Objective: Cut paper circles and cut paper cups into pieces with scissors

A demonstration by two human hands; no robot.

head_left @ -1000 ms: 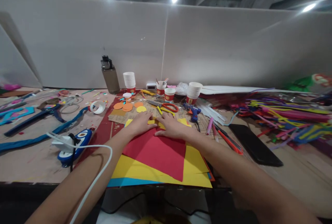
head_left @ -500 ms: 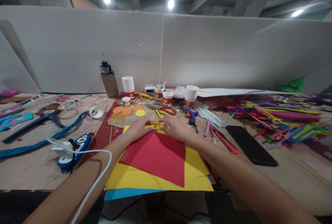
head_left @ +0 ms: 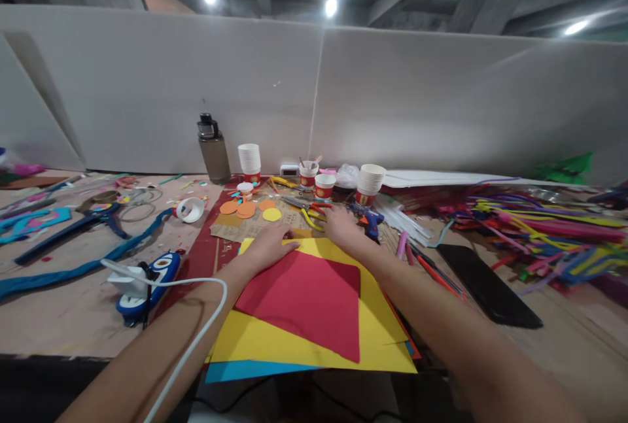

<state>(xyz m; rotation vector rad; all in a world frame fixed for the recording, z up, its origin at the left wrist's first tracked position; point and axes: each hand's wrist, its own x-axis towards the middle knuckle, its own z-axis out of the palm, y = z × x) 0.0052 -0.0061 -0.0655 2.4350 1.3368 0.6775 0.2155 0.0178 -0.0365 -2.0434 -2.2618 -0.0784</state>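
Observation:
My left hand (head_left: 269, 250) rests on the far left corner of a sheet of red paper (head_left: 309, 299), thumb stretched out over it and fingers apart. The red sheet lies askew on yellow paper (head_left: 387, 338), and a blue sheet (head_left: 255, 369) shows at the near edge. Farther off, my right hand (head_left: 343, 228) is at the red handles of a pair of scissors (head_left: 297, 203), whose blades point left. Its fingertips partly cover the handles, so the grip is unclear. Beside it lie yellow-handled pliers (head_left: 310, 220).
Orange discs (head_left: 245, 210) and a yellow disc (head_left: 271, 214) lie on cardboard. Paper cups (head_left: 371, 181), a bottle (head_left: 214, 155) and a blue glue gun (head_left: 371, 219) stand or lie behind. Right are a phone (head_left: 485, 282) and pipe cleaners (head_left: 554, 227); left, a power strip (head_left: 161, 272) with a white cable.
My right hand has left the red paper's far edge and moved forward and right to the scissors' handles. My left hand stays at the paper, which now lies flatter.

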